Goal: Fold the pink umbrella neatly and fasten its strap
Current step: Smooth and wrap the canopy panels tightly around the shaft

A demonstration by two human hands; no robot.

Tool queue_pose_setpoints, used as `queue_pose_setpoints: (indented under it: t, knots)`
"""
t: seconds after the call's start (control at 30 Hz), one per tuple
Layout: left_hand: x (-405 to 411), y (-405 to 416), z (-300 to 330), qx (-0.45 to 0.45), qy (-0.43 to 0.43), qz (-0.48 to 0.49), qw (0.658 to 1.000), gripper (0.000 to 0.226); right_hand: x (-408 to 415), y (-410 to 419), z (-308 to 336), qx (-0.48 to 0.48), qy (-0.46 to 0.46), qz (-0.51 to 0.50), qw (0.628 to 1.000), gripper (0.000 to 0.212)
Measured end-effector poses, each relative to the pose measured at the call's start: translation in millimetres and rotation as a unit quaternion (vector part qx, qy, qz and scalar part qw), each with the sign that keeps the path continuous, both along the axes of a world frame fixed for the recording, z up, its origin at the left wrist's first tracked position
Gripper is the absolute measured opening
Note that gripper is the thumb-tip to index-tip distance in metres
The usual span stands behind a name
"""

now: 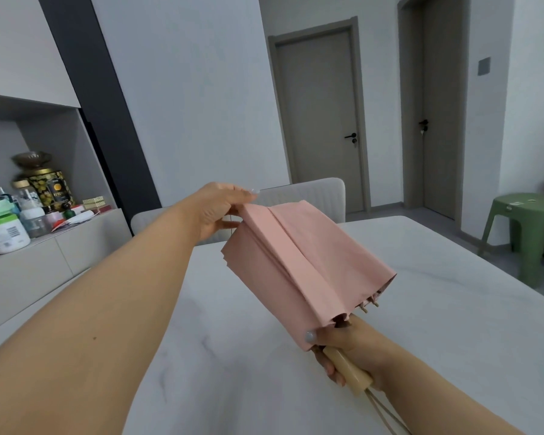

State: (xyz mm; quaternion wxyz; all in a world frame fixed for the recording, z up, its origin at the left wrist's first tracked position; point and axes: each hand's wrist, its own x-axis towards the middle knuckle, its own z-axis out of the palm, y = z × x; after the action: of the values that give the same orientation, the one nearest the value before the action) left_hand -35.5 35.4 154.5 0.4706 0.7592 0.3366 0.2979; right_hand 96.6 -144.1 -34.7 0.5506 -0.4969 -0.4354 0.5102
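Pink umbrella (308, 262) at frame centre is collapsed, pleats half-smoothed; left hand (220, 211) pinches 1 fold, right hand (346, 353) grips the wooden handle (347, 370); strap seemingly unfastened.

Pink umbrella (308, 265): collapsed, canopy not yet rolled. Fabric lies in flat lengthwise pleats, one long fold running down the upper face. Held tilted above the tabletop (437, 309), top end raised toward upper left, handle end low at lower right. Pale wooden handle (347, 370) gripped in right hand (352, 350), thumb pressing the canopy hem. Left hand (220, 211) pinches a fabric edge at the top end. Small wooden rib tips (369, 304) show below the hem. Beige cord (387, 416) hangs from the handle. Strap not visible.
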Motion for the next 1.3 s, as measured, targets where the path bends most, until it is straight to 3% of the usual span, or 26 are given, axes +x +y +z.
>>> queue_pose_setpoints:
  t: [0.13,0.27,0.43,0.57,0.67,0.83,0.9,1.0,1.07,1.2,1.3]
  knots:
    - [2,0,-2,0.034,0.006,0.033,0.999,0.008,0,0,-1,0.007,0.004,-0.004,1.000,0.034]
    - [3,-2,-8,0.092,0.071,0.049,0.992,0.019,1,1,-1,0.018,0.005,-0.008,1.000,0.036]
    - [3,0,-16,0.104,0.060,0.050,0.992,0.027,7,2,-5,0.079,0.070,0.042,0.994,0.082]
    - [5,-1,-24,0.059,-0.011,0.060,0.996,0.035,8,2,-5,0.106,0.179,0.083,0.975,0.088]
    - [6,3,-31,0.043,-0.043,0.066,0.996,0.033,8,3,-4,0.064,0.207,0.046,0.975,0.075]
    - [9,4,-44,0.083,-0.059,0.086,0.991,0.029,2,-2,2,0.017,0.134,-0.006,0.991,0.035]
    - [13,2,-45,0.145,-0.028,0.126,0.981,0.026,1,-3,4,0.006,0.107,-0.026,0.994,0.033]
    - [20,-10,-48,0.304,0.017,0.199,0.932,0.031,2,-1,4,0.001,0.092,-0.069,0.993,0.034]
    - [27,-27,-60,0.371,0.021,0.186,0.910,0.034,1,1,4,-0.002,0.082,-0.097,0.992,0.036]
    - [45,-55,-102,0.343,0.064,0.116,0.930,0.051,0,2,4,-0.010,0.055,-0.138,0.989,0.039]
    - [52,-65,-123,0.297,0.103,0.098,0.944,0.048,0,2,3,-0.017,0.049,-0.149,0.987,0.043]
